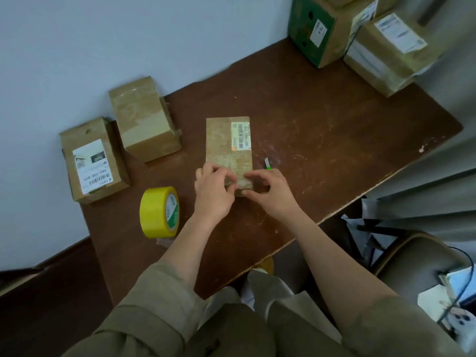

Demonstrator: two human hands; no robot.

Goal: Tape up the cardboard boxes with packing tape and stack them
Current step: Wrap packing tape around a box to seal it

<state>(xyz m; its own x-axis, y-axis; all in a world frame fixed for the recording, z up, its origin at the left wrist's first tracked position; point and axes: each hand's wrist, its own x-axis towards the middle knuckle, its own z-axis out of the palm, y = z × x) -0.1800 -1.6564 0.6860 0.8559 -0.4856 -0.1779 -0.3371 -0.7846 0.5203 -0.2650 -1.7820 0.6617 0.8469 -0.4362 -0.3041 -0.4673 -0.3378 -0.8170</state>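
The brown table (322, 119) carries several cardboard boxes (228, 148), a yellow tape roll (159, 212) and a green-handled cutter (268, 164).

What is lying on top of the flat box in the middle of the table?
On the flat box lie a barcode label and both hands, left hand and right hand, pressing its near end. That end is covered.

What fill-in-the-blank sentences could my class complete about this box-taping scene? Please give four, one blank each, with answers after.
1. The roll of tape standing on the table is ____ in colour.
2. Both the left hand and the right hand work at the near end of the ____ box.
3. The green-handled cutter lies just ____ of that box.
4. The box marked 060 stands nearest the table's ____ edge.

Answers: yellow; middle; right; left
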